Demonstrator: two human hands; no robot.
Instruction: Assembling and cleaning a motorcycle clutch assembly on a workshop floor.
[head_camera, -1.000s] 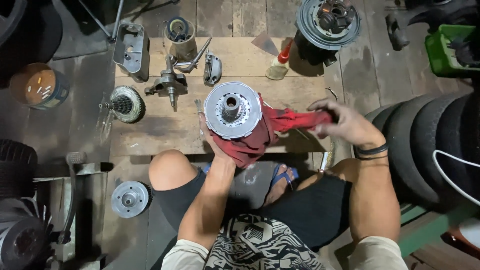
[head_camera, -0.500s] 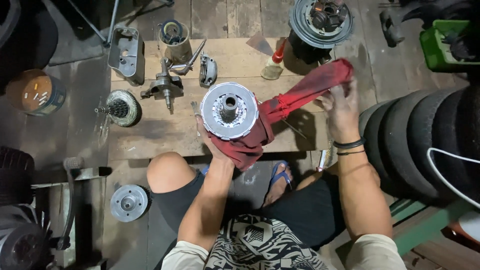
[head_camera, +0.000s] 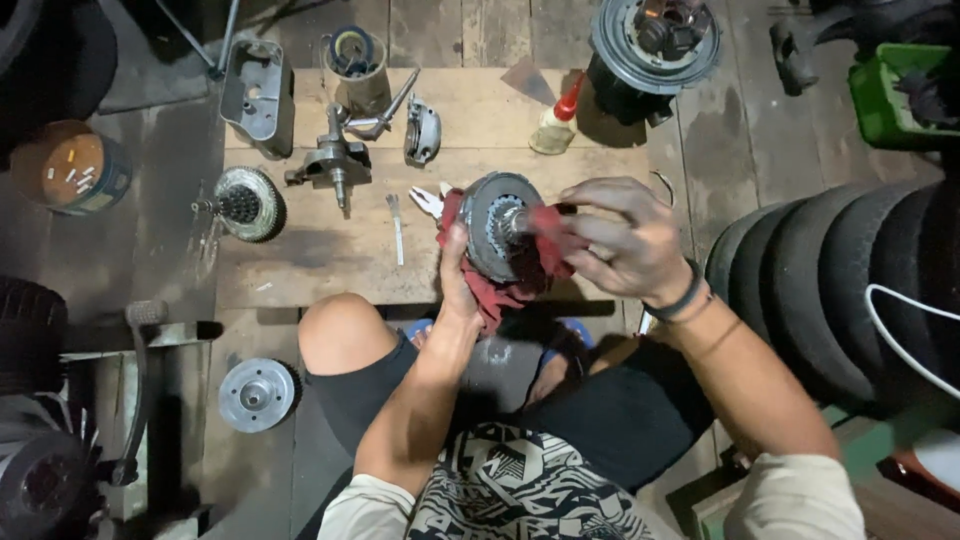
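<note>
1. Toothed gear (head_camera: 243, 204) lies on the wooden surface (head_camera: 300, 270), far left.
2. Left hand (head_camera: 458, 278) cups the round metal hub (head_camera: 492, 226) above the surface, grip closed around it.
3. Right hand (head_camera: 622, 240) pinches the red rag (head_camera: 540, 255) against the hub's centre.

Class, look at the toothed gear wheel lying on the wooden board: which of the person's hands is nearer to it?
Left. The left hand grips the red rag under the round metal part, closer to the gear wheel at the board's left end. The right hand sits farther right.
</note>
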